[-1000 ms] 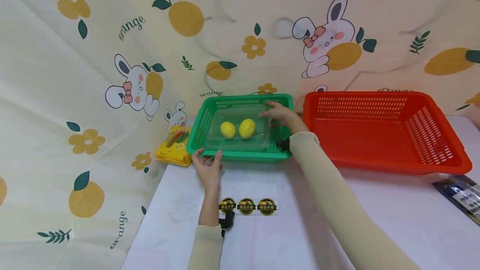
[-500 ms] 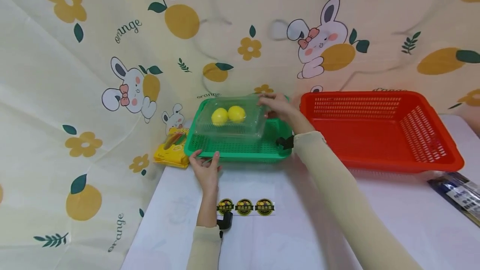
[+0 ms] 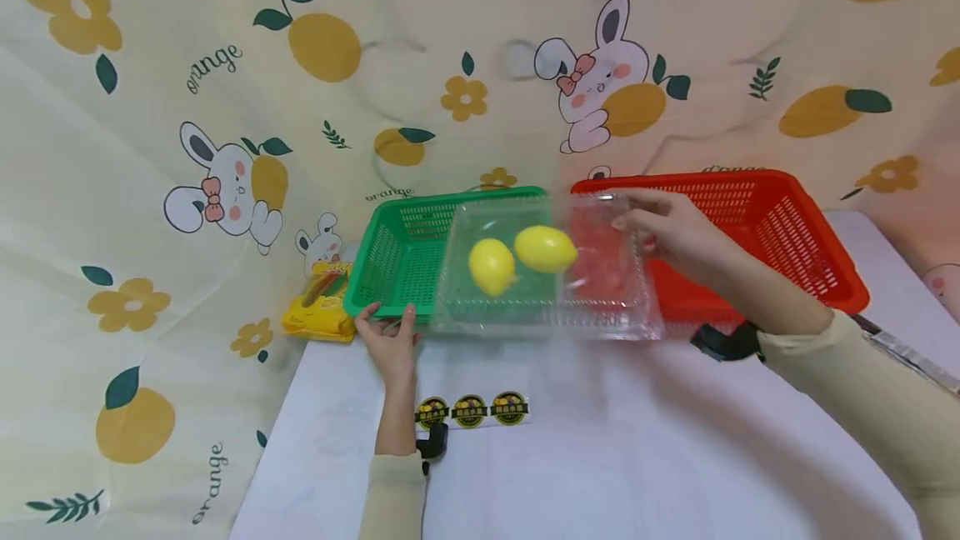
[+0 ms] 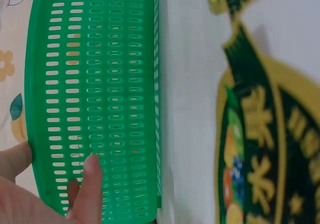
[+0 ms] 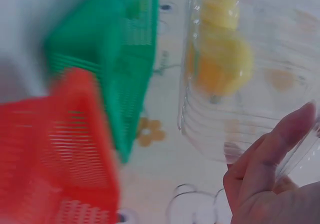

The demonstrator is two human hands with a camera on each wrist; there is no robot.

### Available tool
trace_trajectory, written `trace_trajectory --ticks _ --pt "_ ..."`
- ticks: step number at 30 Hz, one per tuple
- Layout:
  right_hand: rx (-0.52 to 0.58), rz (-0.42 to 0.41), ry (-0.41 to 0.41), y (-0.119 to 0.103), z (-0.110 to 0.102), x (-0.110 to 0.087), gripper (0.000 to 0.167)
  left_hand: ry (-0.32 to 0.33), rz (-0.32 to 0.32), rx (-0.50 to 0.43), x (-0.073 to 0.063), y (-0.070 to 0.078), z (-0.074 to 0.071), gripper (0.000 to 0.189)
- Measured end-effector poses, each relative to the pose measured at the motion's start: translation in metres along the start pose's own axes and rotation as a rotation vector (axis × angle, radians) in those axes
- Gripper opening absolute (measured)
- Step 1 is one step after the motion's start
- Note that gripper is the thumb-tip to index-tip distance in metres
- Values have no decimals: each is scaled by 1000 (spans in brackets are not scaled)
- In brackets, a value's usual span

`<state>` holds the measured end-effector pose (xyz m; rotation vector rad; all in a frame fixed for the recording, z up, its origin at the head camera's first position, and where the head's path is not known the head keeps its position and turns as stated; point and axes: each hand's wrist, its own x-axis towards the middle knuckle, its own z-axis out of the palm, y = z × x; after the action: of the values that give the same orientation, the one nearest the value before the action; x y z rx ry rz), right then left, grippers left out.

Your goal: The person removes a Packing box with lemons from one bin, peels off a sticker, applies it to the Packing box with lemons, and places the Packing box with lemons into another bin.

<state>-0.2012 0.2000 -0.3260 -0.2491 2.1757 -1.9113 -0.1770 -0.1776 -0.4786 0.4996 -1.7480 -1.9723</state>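
My right hand [image 3: 678, 227] grips the right end of a clear plastic fruit box [image 3: 603, 261], thumb and fingers at its edge. Two yellow lemons [image 3: 545, 249] lie inside the box, which hangs in the air across the green and red baskets. In the right wrist view the lemons [image 5: 220, 59] show blurred through the clear plastic wall. My left hand [image 3: 392, 352] holds the near left corner of the green plastic basket [image 3: 375, 273]. In the left wrist view, the fingers of the left hand [image 4: 55, 189] sit at the perforated wall.
On the right stands a red plastic basket [image 3: 813, 248], partly behind my right arm. A yellow packet [image 3: 322, 307] leans left of the green basket. A strip of round black-and-gold stickers [image 3: 469, 411] lies on the white table [image 3: 525, 482]. A patterned cloth [image 3: 450, 48] hangs behind.
My right hand has lifted the clear box with the lemons out of the green basket and carried it right and nearer. The lemons have shifted inside. My left hand keeps its hold.
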Motion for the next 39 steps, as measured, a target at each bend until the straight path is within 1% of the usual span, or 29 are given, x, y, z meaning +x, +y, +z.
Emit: trace_trajectory --ticks 1,2,4,6,8,9,12,15,17,20,23,26,28,30,31,36,39 --pt "-43 -4 6 8 -4 -15 54 4 2 3 1 -4 -1 62" --pt "-80 -24 4 17 -8 -30 53 6 5 3 2 -7 -1 62" --pt "-101 -86 -1 39 -14 -58 49 11 7 7 3 -9 -1 60" --pt "-93 -151 -11 62 -19 -83 46 8 4 7 3 -9 -1 59" --pt "-58 -184 -21 84 -24 -102 50 6 3 11 2 -8 0 59" --pt "-55 -180 -21 95 -27 -111 52 4 3 18 2 -8 0 58" --pt "-78 -128 -12 121 -33 -125 56 -4 20 20 3 -6 -3 56" --pt "-112 -91 -20 139 -40 -132 55 -24 33 21 3 -5 -7 51" --pt "-119 -103 -53 147 -46 -133 54 -48 22 35 2 -2 -10 48" --pt "-111 -125 -117 156 -54 -131 50 -93 -30 84 -2 3 -15 52" --pt "-85 -121 -172 164 -61 -129 48 -133 -87 151 -7 8 -23 63" --pt "-72 -96 -171 170 -65 -129 49 -153 -119 213 -11 11 -32 69" --pt "-76 -77 -159 173 -65 -128 49 -166 -126 258 -14 11 -41 68" --pt "-88 -57 -132 175 -65 -127 49 -195 -119 334 -18 10 -52 65" --pt "-99 -42 -118 177 -64 -127 49 -216 -114 388 -20 10 -58 62" --pt "-161 -24 -29 179 -58 -125 56 -338 -58 713 -31 3 -86 48" --pt "-194 -32 22 177 -55 -126 57 -391 -32 863 -40 1 -99 48"
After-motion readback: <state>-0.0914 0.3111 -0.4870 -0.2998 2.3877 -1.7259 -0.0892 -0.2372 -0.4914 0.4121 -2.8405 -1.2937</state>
